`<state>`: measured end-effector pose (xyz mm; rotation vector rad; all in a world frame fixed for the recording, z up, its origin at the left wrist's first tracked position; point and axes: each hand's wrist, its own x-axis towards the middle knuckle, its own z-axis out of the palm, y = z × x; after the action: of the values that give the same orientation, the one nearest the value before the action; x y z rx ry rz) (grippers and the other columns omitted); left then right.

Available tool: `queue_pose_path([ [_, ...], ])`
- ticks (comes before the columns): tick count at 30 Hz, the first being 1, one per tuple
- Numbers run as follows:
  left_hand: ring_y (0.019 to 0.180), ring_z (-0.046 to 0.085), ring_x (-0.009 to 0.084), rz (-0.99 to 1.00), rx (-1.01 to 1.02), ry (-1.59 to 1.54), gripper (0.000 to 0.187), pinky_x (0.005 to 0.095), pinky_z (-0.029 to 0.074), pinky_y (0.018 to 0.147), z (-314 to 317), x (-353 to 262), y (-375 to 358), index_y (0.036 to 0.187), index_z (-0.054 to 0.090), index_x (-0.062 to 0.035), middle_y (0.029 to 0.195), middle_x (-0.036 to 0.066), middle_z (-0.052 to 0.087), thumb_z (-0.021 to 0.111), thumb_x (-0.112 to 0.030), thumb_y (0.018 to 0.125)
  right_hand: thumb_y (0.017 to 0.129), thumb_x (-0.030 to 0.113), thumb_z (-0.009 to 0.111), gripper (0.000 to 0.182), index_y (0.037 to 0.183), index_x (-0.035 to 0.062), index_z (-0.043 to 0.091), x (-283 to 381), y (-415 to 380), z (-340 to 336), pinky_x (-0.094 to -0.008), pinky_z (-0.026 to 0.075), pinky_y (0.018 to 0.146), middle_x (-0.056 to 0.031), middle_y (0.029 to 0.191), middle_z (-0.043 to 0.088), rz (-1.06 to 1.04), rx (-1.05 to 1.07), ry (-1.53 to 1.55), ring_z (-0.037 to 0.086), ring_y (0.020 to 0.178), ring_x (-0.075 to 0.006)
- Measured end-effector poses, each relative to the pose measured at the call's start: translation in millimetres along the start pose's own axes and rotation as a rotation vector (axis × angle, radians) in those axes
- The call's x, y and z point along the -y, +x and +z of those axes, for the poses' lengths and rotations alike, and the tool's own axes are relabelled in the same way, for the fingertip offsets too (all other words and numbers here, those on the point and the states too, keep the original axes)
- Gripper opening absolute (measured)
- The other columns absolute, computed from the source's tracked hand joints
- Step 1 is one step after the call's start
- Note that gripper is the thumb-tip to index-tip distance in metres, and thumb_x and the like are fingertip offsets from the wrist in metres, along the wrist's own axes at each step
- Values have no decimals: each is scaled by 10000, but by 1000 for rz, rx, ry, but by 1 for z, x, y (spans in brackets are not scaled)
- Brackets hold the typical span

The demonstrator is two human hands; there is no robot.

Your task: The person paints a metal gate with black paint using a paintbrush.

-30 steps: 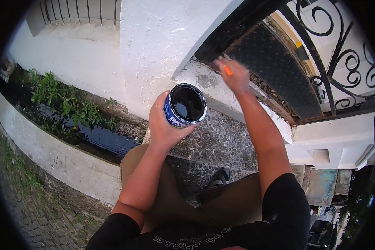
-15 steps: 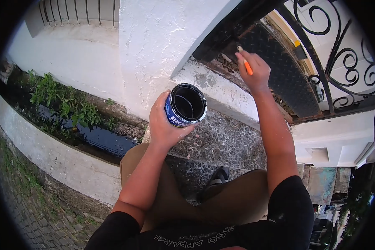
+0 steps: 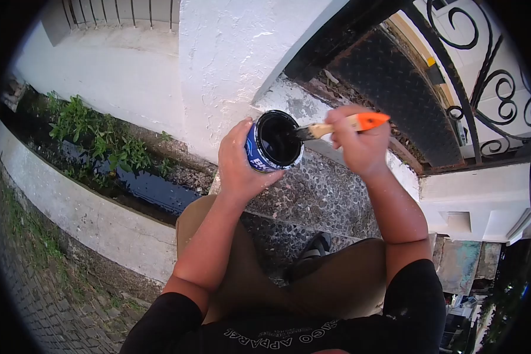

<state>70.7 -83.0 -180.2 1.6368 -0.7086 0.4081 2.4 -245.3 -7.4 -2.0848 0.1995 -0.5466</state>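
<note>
Clearly, both hands were busy: the left hand [image 3: 237, 165] was wrapped around the side of the paint can [image 3: 257, 156], and the right hand [image 3: 363, 141] had the brush [image 3: 323, 130] gripped by its handle. The can was held up over the pebbled step [image 3: 318, 189], its round mouth turned up towards the person's head, and the blue label sat on the side nearer the body. Its long axis ran from that mouth down to a base hidden from view. Inside it I could see dark paint [image 3: 275, 140].

The brush lay almost crosswise in the view, its long axis rising only slightly towards the right. Its dark bristles [image 3: 301, 133] pointed left, at the right side of the can's mouth, while the orange end [image 3: 371, 120] of the handle stuck out past the fingers to the right. Whether the bristle tips were touching the paint, I couldn't tell.

Beyond the right hand stood the black metal gate [image 3: 395, 94], with the white wall [image 3: 218, 76] farther left. Over on the left, leafy plants [image 3: 115, 141] grew beside a channel of dark water [image 3: 150, 190]. A sandalled foot [image 3: 317, 248] was planted below the can and brush, near the person's knees.
</note>
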Motion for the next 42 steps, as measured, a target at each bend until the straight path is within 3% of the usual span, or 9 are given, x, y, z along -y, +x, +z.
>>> queue_pose_path([
  [5,1229,547,406,66,6,38,1075,468,424,1066,-2,-1,1,1390,412,-11,1350,232,546,941,-232,480,873,182,751,181,845,3,754,-17,-5,29,-285,509,591,-54,710,709,-109,226,-293,636,632,-101],
  [10,1196,544,391,4,16,41,1056,494,418,1020,0,-1,1,1369,416,-70,1349,196,544,930,-206,457,903,206,737,218,836,-1,726,-4,9,1,-257,482,541,-37,698,688,26,13,-113,610,572,-98],
  [12,1197,543,390,6,10,38,1061,495,418,1020,0,-2,2,1374,414,-71,1352,197,544,929,-203,456,919,220,726,235,844,-2,708,-1,15,-10,-234,439,480,-27,655,641,239,-44,25,560,513,-81],
  [23,1204,541,388,-5,-13,79,1076,494,417,1020,-1,0,2,1390,407,-62,1358,199,542,926,-193,457,939,242,695,267,816,6,683,-25,25,-24,-227,382,410,-30,590,578,349,-161,101,513,434,-89],
  [29,1195,542,388,-70,-8,79,1085,488,417,1023,-2,1,2,1394,406,-47,1350,196,543,937,-224,464,893,107,664,120,879,-4,708,-25,19,-30,-265,479,559,-74,770,668,121,179,172,615,614,-139],
  [31,1190,544,393,-83,-24,56,1088,491,418,1021,-3,1,2,1393,410,-47,1342,197,546,944,-243,466,819,53,683,72,868,12,715,-14,24,-37,-312,488,679,-84,841,683,-261,485,-259,630,745,-169],
  [33,1192,544,394,-88,-26,68,1080,492,419,1021,-4,0,3,1391,412,-45,1339,199,547,944,-246,473,772,34,701,60,830,19,707,-12,27,-43,-333,471,714,-90,822,675,-219,524,-253,621,781,-183],
  [37,1197,543,398,-89,-56,73,1052,495,419,1020,-2,4,4,1381,422,-36,1325,206,552,942,-262,495,790,14,688,69,856,1,704,-18,31,-68,-309,497,675,-102,822,676,-116,528,-166,638,731,-170],
  [42,1172,558,407,-212,-42,24,1052,492,439,999,-4,5,4,1371,429,-20,1285,217,567,950,-304,502,900,23,607,100,941,-45,668,-60,35,-71,-335,587,621,-140,810,681,135,231,398,690,666,-216],
])
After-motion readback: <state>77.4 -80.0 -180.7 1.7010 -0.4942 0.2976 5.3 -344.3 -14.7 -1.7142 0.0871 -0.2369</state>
